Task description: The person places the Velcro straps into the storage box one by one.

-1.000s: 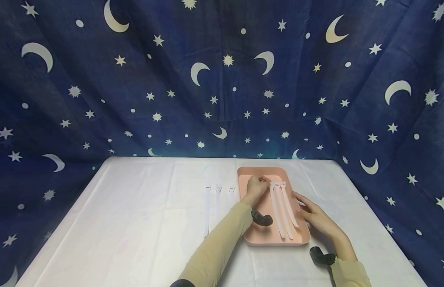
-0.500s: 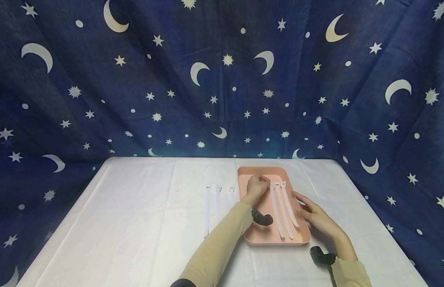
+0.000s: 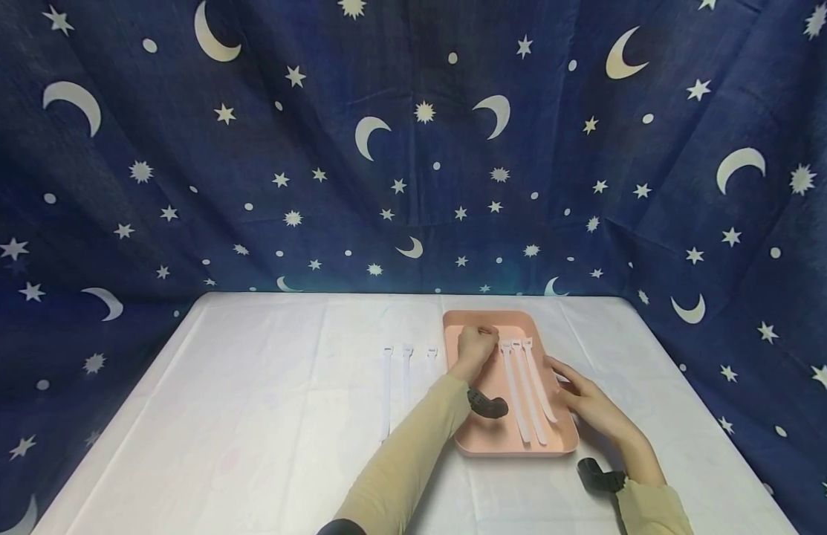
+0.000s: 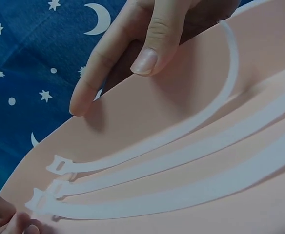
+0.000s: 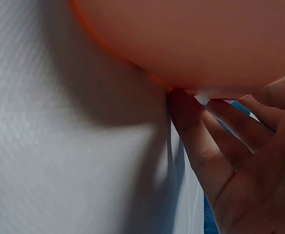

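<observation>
Three white hook-and-loop cable ties with slotted heads (image 3: pixel 531 394) lie side by side lengthwise in a pink tray (image 3: pixel 480 444). My left hand (image 3: pixel 476 347) is over the tray's far part, fingers bent, just left of the leftmost tie's head. In the left wrist view its fingertips (image 4: pixel 16 223) show beside the slotted heads, with no tie between them. My right hand (image 3: pixel 594 407) rests at the tray's right side. Its thumb and extended fingers touch the tray's edge, as the right wrist view shows with the fingertips (image 5: pixel 181 103) against the pink wall.
Three more white ties (image 3: pixel 386 394) stand in a row on the white tablecloth (image 3: pixel 266 401) left of the tray, partly hidden by the left sleeve (image 3: pixel 413 453). A dark blue curtain (image 3: pixel 319 148) with moons and stars hangs behind the table.
My left hand has drawn slightly left, away from the leftmost tie's head, which now shows fully. The right hand, tray and ties stay in place.
</observation>
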A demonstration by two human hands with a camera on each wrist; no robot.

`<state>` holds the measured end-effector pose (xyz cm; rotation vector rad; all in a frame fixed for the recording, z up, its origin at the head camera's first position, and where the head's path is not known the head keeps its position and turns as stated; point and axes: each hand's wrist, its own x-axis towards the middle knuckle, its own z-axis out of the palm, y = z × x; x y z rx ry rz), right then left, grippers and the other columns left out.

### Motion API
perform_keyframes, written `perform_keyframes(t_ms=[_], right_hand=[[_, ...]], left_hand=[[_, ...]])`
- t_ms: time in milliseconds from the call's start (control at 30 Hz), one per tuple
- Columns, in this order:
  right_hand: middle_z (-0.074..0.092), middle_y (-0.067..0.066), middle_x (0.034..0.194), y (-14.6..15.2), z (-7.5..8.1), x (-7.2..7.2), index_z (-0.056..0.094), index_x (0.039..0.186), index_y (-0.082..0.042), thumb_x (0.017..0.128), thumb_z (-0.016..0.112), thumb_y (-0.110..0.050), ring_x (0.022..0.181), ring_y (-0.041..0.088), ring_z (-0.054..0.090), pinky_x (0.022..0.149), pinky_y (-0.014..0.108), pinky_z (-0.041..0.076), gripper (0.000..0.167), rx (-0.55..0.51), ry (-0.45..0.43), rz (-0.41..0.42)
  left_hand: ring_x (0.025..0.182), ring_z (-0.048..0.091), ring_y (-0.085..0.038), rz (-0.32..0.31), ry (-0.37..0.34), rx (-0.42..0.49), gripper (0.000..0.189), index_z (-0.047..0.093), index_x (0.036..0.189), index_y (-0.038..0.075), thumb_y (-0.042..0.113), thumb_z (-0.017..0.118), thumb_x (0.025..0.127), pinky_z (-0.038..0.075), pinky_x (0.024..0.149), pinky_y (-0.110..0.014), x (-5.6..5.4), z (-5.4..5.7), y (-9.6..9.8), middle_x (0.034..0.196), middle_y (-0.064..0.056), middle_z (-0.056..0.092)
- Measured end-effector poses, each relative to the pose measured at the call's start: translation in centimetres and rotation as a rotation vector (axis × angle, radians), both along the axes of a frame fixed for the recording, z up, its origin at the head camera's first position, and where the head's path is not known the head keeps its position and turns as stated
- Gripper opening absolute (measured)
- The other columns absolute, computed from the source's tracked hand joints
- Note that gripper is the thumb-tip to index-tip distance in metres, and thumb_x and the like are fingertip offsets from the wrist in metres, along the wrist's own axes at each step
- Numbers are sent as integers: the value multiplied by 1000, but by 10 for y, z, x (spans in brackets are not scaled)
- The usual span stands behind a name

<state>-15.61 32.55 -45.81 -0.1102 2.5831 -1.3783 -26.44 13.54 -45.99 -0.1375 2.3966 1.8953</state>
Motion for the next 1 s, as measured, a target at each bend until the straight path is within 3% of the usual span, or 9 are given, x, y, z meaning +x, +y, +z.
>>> perform_keyframes(t_ms=[200,367,567,800,900,1000], right_hand=[[24,28,154,1,0,0,23,152,-8,97,49,-8,133,51,39,97,52,48,61,-25,35,21],[24,28,154,1,0,1,22,153,-9,97,49,-10,133,51,38,97,53,48,62,-20,30,24],[23,29,154,1,0,1,21,153,-9,98,49,-11,134,51,38,98,53,47,62,-16,17,23],[21,27,156,-1,1,1,20,153,-9,97,49,-12,135,51,35,99,54,46,63,-3,-7,9],[20,27,156,-1,2,2,20,153,-9,97,49,-12,135,51,35,100,55,45,63,-2,-12,7],[20,26,157,-1,1,1,20,153,-9,97,50,-13,136,52,33,101,56,44,63,0,-10,7]], left_hand=[[72,55,-13,1,0,32,8,68,83,9,6,62,84,47,61,-23,1,3,-3,82,-3,64],[74,55,-14,22,-32,56,12,70,93,7,6,62,85,45,61,-21,2,5,-2,88,-5,65],[63,51,-11,30,-25,103,21,68,104,3,4,60,85,39,52,-17,3,8,-3,83,-5,65],[52,49,-13,16,-30,131,20,68,106,6,8,61,86,34,41,-18,8,14,-8,82,-11,70],[60,59,-19,6,-32,133,20,68,107,8,11,62,88,37,43,-21,11,18,-11,86,-11,71],[78,67,-28,-12,-20,147,20,68,108,8,13,62,89,48,53,-31,16,22,-14,89,-8,71]])
